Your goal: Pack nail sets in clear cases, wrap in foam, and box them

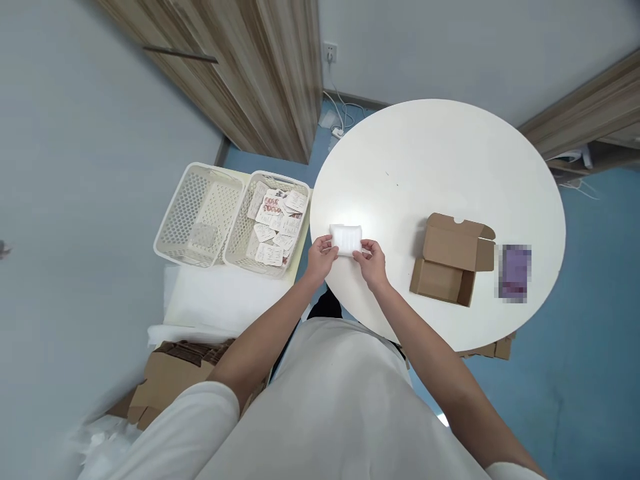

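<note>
A small white package point(346, 240), which looks wrapped in foam sheet, is held at the near left edge of the round white table point(440, 160). My left hand point(321, 259) grips its left end between thumb and fingers. At the opposite end, my right hand point(371, 261) pinches it the same way. What lies inside the wrapping is hidden. To the right of my hands stands a brown cardboard box point(445, 280) with its lid folded back.
Left of the table are two white plastic baskets; one basket point(233, 233) holds several printed cards point(273, 217). White sheets point(205, 297) lie before them, with flattened cardboard point(170, 377) below. A blurred purple item point(515, 272) rests right of the box. Cables point(345, 113) run behind the table.
</note>
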